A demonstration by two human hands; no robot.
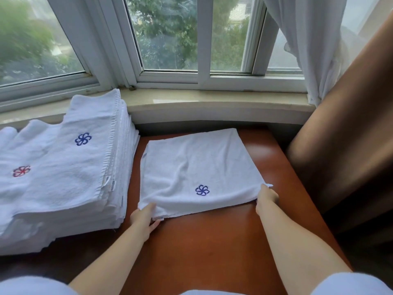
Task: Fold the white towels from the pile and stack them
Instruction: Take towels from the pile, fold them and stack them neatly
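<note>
Towel [197,167] lies flat on the table [212,241], left hand [144,218] and right hand [266,199] pinching its near corners. Mid-fold, it seems; next, carry that edge evenly across, then onto the stack [63,167].

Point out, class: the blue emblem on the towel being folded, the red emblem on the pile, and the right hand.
blue emblem [202,190], head view, centre of the stitched flower.
red emblem [21,171], head view, centre of the flower.
right hand [267,198], head view, back of the hand.
</note>
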